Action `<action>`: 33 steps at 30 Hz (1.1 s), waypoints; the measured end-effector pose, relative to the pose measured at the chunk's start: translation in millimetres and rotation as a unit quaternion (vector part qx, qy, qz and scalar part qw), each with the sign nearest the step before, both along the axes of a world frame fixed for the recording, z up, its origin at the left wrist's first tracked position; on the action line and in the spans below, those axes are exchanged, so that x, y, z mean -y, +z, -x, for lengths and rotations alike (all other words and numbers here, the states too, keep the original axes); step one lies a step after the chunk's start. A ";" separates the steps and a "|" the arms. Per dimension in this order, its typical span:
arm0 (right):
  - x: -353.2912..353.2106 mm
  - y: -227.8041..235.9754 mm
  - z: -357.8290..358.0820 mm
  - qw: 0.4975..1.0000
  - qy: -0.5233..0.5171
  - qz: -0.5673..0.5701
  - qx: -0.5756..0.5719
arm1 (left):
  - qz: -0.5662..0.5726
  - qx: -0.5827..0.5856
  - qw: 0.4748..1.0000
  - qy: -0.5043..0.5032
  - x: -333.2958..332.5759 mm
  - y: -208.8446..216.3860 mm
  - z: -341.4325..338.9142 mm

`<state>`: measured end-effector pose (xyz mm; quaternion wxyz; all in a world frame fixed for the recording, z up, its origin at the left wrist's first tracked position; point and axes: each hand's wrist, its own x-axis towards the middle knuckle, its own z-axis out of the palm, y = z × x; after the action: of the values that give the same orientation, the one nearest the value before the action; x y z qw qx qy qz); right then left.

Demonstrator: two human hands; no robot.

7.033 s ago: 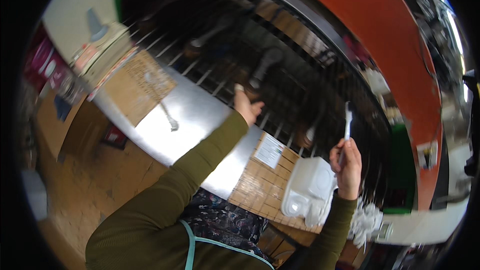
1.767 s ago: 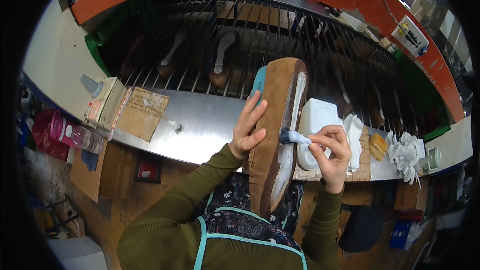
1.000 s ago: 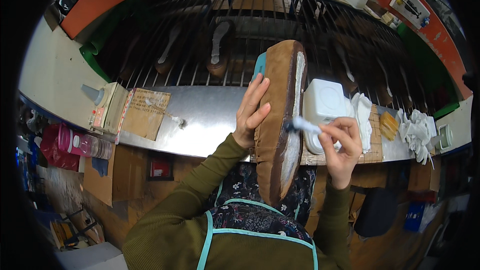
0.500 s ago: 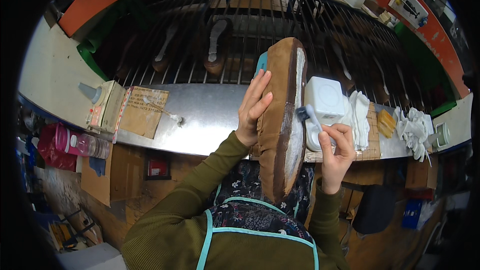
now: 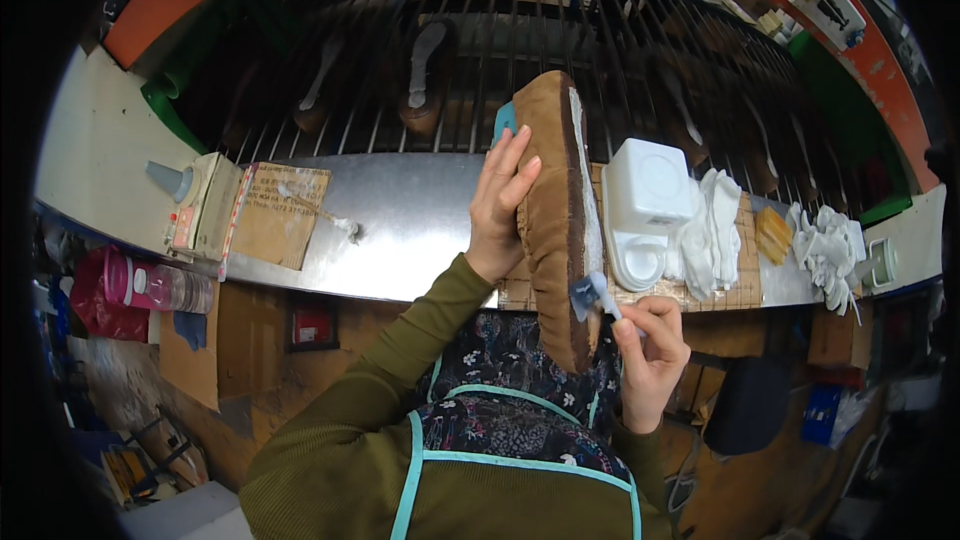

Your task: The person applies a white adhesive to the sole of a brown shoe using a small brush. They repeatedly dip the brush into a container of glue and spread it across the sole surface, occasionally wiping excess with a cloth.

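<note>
My left hand (image 5: 497,220) grips a brown suede shoe (image 5: 550,175) from its left side, fingers lying along the upper. A teal piece (image 5: 505,122) sticks out beside my fingertips. The shoe stands nearly on end, its sole side turned right, with a pale whitish strip along the darker brown edge. Between the thumb and fingers of my right hand (image 5: 652,355) is a small brush (image 5: 603,292) with a white handle. Its dark bristles touch the sole edge near the lower end of the shoe.
Right of the shoe stand a white plastic container (image 5: 648,180) and white gloves (image 5: 712,235) on a mat. Cardboard (image 5: 283,215) lies left on the metal bench (image 5: 400,210). Behind runs a rack of metal bars (image 5: 520,30), with several shoes beneath the bars.
My right hand has drawn the brush down along the sole edge toward me. The shoe has turned, so less of its pale sole shows.
</note>
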<state>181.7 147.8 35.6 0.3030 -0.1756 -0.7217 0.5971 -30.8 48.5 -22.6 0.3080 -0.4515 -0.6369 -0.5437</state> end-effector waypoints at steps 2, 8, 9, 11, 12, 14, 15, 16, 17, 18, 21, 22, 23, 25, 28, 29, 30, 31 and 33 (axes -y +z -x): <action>-3.4 -0.2 9.5 0.999 -0.010 -0.036 -0.005 | 0.003 -0.005 1.000 0.001 1.6 1.0 -0.1; -14.9 10.3 39.4 0.989 -0.027 -0.144 -0.034 | 0.004 -0.022 1.000 0.001 6.5 1.8 3.2; -17.7 11.6 43.4 0.985 -0.031 -0.164 -0.035 | 0.006 -0.023 1.000 0.001 7.1 1.9 3.8; -23.4 14.1 49.6 0.979 -0.034 -0.196 -0.051 | 0.004 -0.024 1.000 0.003 8.7 3.9 4.9; -25.9 14.6 50.9 0.978 -0.022 -0.198 -0.061 | 0.001 -0.024 1.000 0.003 9.1 4.8 5.4; -31.3 14.8 53.0 0.976 0.003 -0.203 -0.082 | 0.002 -0.019 1.000 0.004 9.4 6.5 6.0; -34.5 14.5 52.6 0.976 0.019 -0.202 -0.079 | 0.006 -0.013 1.000 0.005 10.3 7.5 5.8; -37.6 13.2 49.7 0.976 0.036 -0.201 -0.073 | 0.010 -0.004 1.000 0.007 11.0 6.9 4.1; -39.8 12.2 47.4 0.976 0.053 -0.200 -0.067 | 0.010 -0.004 1.000 0.008 10.7 6.8 4.6; -41.2 11.7 46.0 0.975 0.059 -0.202 -0.065 | 0.009 -0.004 1.000 0.009 9.7 7.4 7.1; -46.2 8.5 38.4 0.974 0.070 -0.209 -0.054 | 0.017 0.011 1.000 0.008 7.4 8.8 7.2; -47.4 7.1 36.6 0.973 0.072 -0.212 -0.052 | 0.020 0.017 1.000 0.009 6.9 9.9 7.3; -48.5 6.3 34.6 0.972 0.073 -0.216 -0.050 | 0.024 0.019 0.999 0.011 6.2 9.6 7.9; -48.1 6.2 31.7 0.972 0.074 -0.213 -0.061 | 0.030 0.022 0.999 0.013 4.4 9.8 9.8; -52.2 7.9 26.5 0.975 0.077 -0.198 -0.058 | 0.039 0.028 0.999 0.009 0.2 13.6 13.3; -53.9 9.2 25.1 0.977 0.077 -0.194 -0.055 | 0.044 0.029 0.999 0.008 -1.5 15.0 14.5; -55.8 10.3 24.0 0.978 0.076 -0.189 -0.052 | 0.049 0.030 0.998 0.007 -3.3 16.2 15.3; -58.4 11.8 23.6 0.976 0.079 -0.197 -0.053 | 0.054 0.028 0.998 0.006 -5.1 18.8 15.8; -63.5 14.8 22.6 0.972 0.083 -0.213 -0.054 | 0.059 0.032 0.998 -0.002 -6.8 24.6 15.2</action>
<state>159.1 211.3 50.4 0.3210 -0.0137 -0.8271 0.4612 -46.0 55.4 2.1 0.2589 -0.4526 -0.6765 -0.5200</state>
